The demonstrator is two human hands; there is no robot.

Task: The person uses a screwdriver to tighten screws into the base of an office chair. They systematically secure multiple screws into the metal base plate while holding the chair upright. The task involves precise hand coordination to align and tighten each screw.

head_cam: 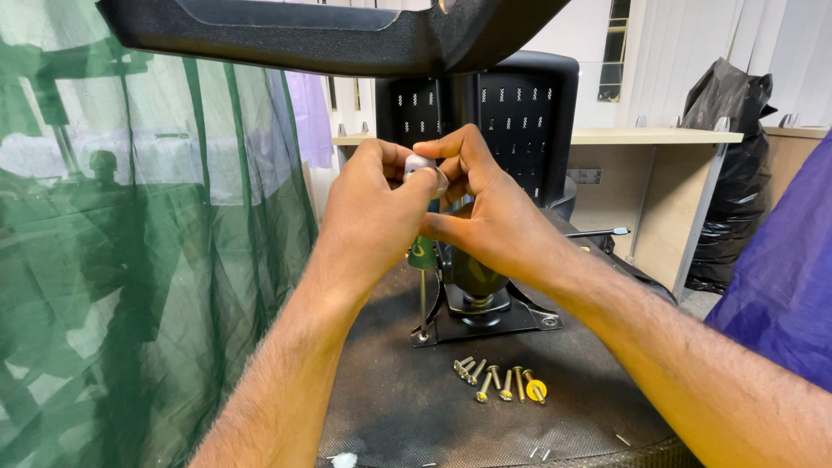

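Observation:
Both hands hold a screwdriver with a green handle and a pale cap, standing upright. My left hand wraps the handle from the left. My right hand grips it from the right, fingers pinching the cap. The steel shaft runs down to a screw at the front left corner of a black metal mechanism plate. The plate lies on the dark underside of a chair seat. Several loose bolts lie on the seat in front of the plate, one with a yellow washer.
A black armrest crosses the top. A perforated black chair back stands behind the hands. Green netting hangs at left, blue cloth at right. A black bag leans by a wooden desk. A lever sticks out right.

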